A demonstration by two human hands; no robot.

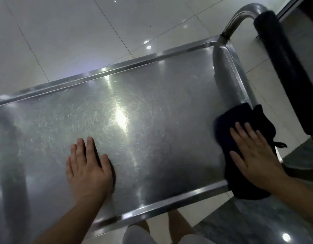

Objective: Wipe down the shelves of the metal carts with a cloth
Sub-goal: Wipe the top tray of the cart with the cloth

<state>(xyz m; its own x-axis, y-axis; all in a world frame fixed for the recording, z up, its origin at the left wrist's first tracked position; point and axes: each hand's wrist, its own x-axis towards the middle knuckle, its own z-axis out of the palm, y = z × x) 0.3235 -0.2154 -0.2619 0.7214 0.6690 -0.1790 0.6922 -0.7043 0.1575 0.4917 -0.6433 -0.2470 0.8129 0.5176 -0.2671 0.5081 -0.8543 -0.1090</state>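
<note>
A right hand (254, 152), fingers straight, presses a dark, slightly blurred cloth (243, 124) onto the scratched steel cart shelf (152, 106) near its padded handle (284, 67); the left hand (87, 166) rests flat, fingers together.

Likely a commercial or institutional interior, such as a restaurant or hotel service area: a stainless steel cart (152, 103) with a rimmed top shelf and a padded push handle (282, 67) stands on glossy large-format floor tiles (73, 32) reflecting ceiling spotlights
</note>
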